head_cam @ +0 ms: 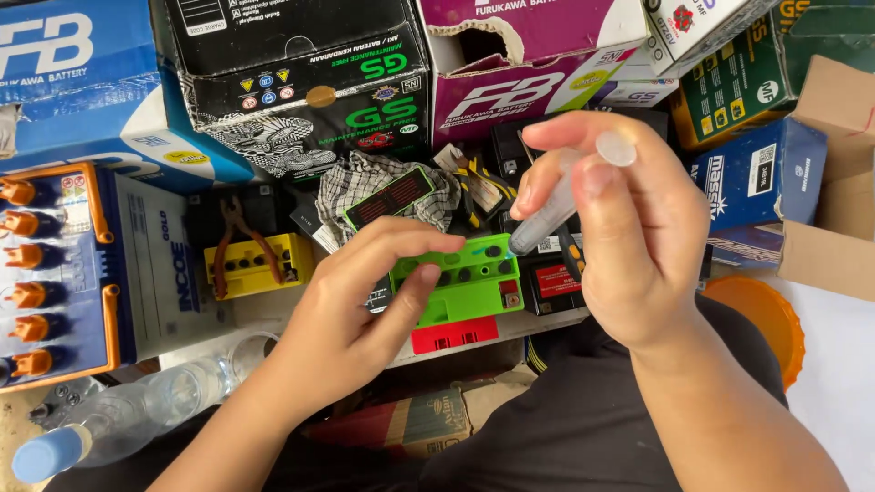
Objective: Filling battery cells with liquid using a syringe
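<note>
Between both hands, low on the bench edge: green battery (pixel 460 284), top up, row of dark filler holes showing, red strip (pixel 454 335) just below its front

Left hand (pixel 357 314) clamped on battery's left end, fingers curled over the near top edge, thumb (pixel 412 296) pressed on the lid; firmly grasping, steadying

Right hand (pixel 629 228) above and to the right of that grip, closed round a clear syringe (pixel 558 205), thumb on the plunger cap (pixel 617 148), barrel slanting down-left, tip (pixel 516 246) at or just over one of the right-hand filler holes; contact not certain from this angle

Behind the left-hand grip: checked rag (pixel 365 187) with a black battery lying on it

Left of the grip: yellow battery (pixel 257 264) with red-handled pliers (pixel 239 239) lying across it; farther left, large blue and white battery (pixel 87 273) with orange caps (pixel 27 296) along one side

Below-left of the grip, near the forearm: clear plastic bottle (pixel 137 415) on its side, blue cap (pixel 41 454)

Right of the syringe grip: small black battery (pixel 554 282) with red label, touching the green one's right side; beyond the wrist, orange lid (pixel 770 323)

Behind everything: stacked cartons (pixel 310 87), black, blue, purple-white, crowded edge to edge
</note>
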